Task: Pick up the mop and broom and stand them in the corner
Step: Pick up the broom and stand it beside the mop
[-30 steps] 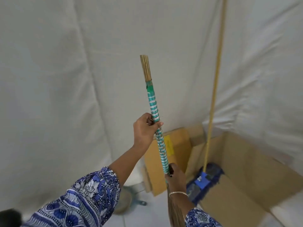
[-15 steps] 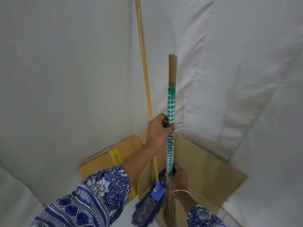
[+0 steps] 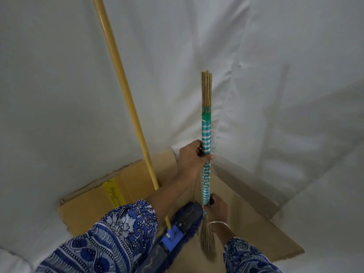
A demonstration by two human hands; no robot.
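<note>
The broom stands upright in front of the corner, its handle wrapped in teal and silver bands with bare sticks at the top and bristles at the bottom. My left hand grips the handle at mid-height. My right hand grips it lower down, just above the bristles. The mop leans into the corner to the left, its long yellow pole slanting up and left. Its blue head rests on the floor behind my left forearm, partly hidden.
White cloth covers both walls that meet at the corner. Brown cardboard sheets stand against the base of both walls, another cardboard sheet on the right. My patterned blue sleeves fill the lower edge.
My view swung right, so the mop pole now sits left of the broom. The broom went from tilted to upright and came closer to the corner. Both hands kept their grip.
</note>
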